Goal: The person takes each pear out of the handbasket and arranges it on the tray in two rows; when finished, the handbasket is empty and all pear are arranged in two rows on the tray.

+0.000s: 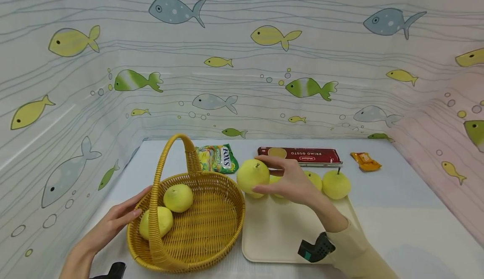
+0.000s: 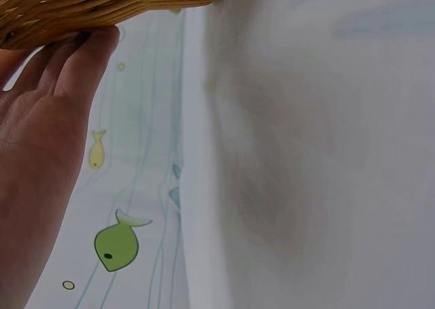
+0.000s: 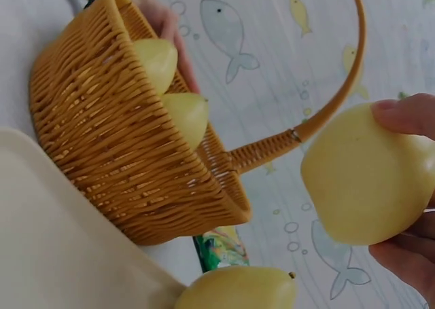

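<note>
"Pale sheeting [image 1: 242, 117] is printed with wavy lines, bubbles and fish, and a smooth white tabletop [image 1: 408, 216] is enclosed by it. What is held?"

"One pear [image 1: 250, 179], rounded and pale yellow, is pinched between the thumb and fingers of the right hand [image 1: 291, 180], over the far left part of a tray [image 1: 295, 239]. Cream, flat and smooth, the tray is finished with rounded corners."

"And the left hand [image 1: 113, 222]?"

"It is set well apart from the right, its nearly straight fingers laid against the left side of an oval basket [image 1: 211, 224]. Golden wicker is closely woven there, and a tall arched handle [image 1: 154, 195] is wrapped in matching strands. Two pears [image 1: 178, 198] are nested inside, at the left."

"What else is set out?"

"More pears [image 1: 336, 185] are lined up at the tray's far edge, partly covered by the right hand. Farther back, a glossy green bag [image 1: 218, 159], a long red packet [image 1: 302, 156] and a small crinkled orange packet [image 1: 365, 161] are laid from left to right."

"What is added by the wrist views?"

"By the right one, the basket's outer weave is shown. By the left, fingertips [image 2: 105, 37] are seen touching its outer wall. Both packets are caught only from the head."
</note>
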Demonstrator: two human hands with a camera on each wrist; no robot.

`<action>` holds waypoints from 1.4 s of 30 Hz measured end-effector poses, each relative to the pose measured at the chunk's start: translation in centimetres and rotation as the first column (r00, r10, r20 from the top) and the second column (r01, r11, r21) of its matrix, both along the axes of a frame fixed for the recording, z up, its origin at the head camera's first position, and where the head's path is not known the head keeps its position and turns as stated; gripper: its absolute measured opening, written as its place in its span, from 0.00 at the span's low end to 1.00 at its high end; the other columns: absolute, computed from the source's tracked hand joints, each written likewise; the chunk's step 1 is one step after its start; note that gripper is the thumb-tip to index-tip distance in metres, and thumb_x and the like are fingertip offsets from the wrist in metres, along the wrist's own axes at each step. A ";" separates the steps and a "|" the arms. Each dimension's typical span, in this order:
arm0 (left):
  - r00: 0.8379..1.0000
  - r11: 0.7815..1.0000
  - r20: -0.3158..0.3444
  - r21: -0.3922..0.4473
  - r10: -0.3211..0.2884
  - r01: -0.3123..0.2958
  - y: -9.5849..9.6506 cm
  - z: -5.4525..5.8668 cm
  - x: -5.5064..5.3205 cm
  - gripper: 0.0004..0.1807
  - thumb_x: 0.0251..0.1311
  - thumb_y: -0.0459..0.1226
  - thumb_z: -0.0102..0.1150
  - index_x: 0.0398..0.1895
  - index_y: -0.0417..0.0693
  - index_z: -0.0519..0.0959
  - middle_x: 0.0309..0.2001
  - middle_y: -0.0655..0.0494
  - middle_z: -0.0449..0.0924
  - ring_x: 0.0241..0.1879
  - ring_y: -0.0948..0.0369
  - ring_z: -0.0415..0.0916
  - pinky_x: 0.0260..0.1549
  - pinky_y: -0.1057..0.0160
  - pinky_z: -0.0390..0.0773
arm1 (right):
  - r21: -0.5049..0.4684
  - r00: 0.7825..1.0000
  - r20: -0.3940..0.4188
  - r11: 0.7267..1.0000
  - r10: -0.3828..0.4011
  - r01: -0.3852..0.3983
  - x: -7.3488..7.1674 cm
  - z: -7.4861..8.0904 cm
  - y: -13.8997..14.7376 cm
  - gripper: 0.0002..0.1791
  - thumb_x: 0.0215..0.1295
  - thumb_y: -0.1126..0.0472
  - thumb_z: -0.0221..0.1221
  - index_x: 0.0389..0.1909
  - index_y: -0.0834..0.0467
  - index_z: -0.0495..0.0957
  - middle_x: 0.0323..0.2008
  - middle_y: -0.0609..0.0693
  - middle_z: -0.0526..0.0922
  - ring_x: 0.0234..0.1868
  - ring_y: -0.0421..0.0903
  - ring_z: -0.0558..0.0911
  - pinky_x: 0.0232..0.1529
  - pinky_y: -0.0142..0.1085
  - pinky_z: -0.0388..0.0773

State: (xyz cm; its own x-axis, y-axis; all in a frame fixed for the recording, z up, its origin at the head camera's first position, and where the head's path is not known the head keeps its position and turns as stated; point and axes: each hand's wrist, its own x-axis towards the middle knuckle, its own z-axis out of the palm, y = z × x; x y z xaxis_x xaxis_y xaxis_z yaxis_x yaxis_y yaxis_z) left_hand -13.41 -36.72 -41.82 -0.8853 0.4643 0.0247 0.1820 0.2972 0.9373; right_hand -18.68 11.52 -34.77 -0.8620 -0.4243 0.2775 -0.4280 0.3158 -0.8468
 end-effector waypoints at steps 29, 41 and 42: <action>0.999 1.000 -0.027 0.013 -0.027 0.027 0.1 0.2 0.1 0.31 0.78 0.30 0.34 0.81 0.46 0.47 0.77 0.75 0.52 0.71 0.84 0.48 0.60 0.83 0.59 | 0.070 0.995 0.098 0.998 -0.008 0.002 0.6 -3.9 3.4 0.40 0.47 0.49 0.78 0.63 0.53 0.78 0.59 0.50 0.82 0.55 0.49 0.83 0.54 0.36 0.80; 0.999 0.999 -0.042 0.017 -0.030 0.031 0.2 0.3 0.1 0.31 0.77 0.28 0.34 0.81 0.46 0.47 0.77 0.75 0.51 0.72 0.84 0.48 0.60 0.82 0.58 | 0.109 0.994 0.102 0.993 0.039 -0.050 0.4 -5.0 2.9 0.40 0.45 0.48 0.78 0.62 0.55 0.78 0.57 0.51 0.82 0.56 0.49 0.82 0.52 0.31 0.80; 0.999 0.999 -0.040 0.018 -0.031 0.032 0.2 0.2 0.1 0.31 0.77 0.28 0.33 0.81 0.46 0.47 0.77 0.75 0.51 0.72 0.84 0.47 0.60 0.82 0.58 | 0.112 0.993 0.105 0.992 0.045 -0.056 0.4 -5.2 2.8 0.40 0.45 0.48 0.78 0.62 0.55 0.78 0.57 0.52 0.82 0.56 0.49 0.82 0.52 0.32 0.80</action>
